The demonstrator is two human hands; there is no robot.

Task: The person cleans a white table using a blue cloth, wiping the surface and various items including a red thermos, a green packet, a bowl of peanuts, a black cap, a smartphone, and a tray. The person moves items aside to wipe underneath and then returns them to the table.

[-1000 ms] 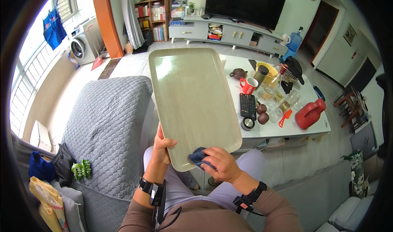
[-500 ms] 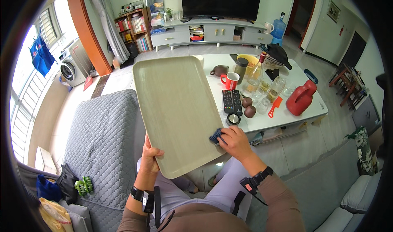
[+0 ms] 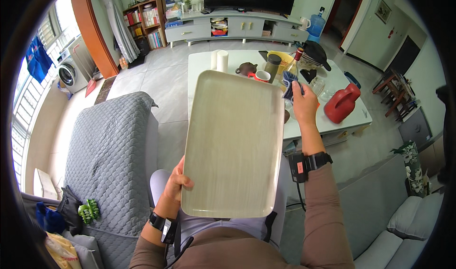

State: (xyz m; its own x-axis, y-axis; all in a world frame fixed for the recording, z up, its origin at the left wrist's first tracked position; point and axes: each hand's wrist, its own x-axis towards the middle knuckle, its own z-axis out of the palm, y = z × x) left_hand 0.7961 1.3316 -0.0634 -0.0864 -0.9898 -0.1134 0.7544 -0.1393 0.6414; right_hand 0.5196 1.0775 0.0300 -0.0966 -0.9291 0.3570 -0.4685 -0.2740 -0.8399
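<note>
A large beige rectangular tray [image 3: 235, 148] with rounded corners is tilted up in front of me, above my lap. My left hand [image 3: 178, 180] grips its lower left edge, thumb on the face and the other fingers hidden behind. At the tray's upper right corner, my right hand [image 3: 304, 102] pinches a dark blue striped cloth [image 3: 289, 84]. The cloth is bunched up and lies at or just beside the rim; whether it touches cannot be made out. Behind the tray, a red-and-white mug [image 3: 261, 76] and a brown teapot [image 3: 246, 69] show partly on the table.
The white coffee table [image 3: 202, 62] ahead bears a red jug [image 3: 343, 103], a wine bottle [image 3: 295, 64], a dark-lidded jar [image 3: 272, 66], white paper rolls [image 3: 222, 61] and a black cap [image 3: 316, 52]. A grey quilted couch section [image 3: 111, 150] stands at my left.
The tray has swung more upright and shifted right, now covering the remotes. My right hand has carried the cloth up from the lower right edge to the upper right corner.
</note>
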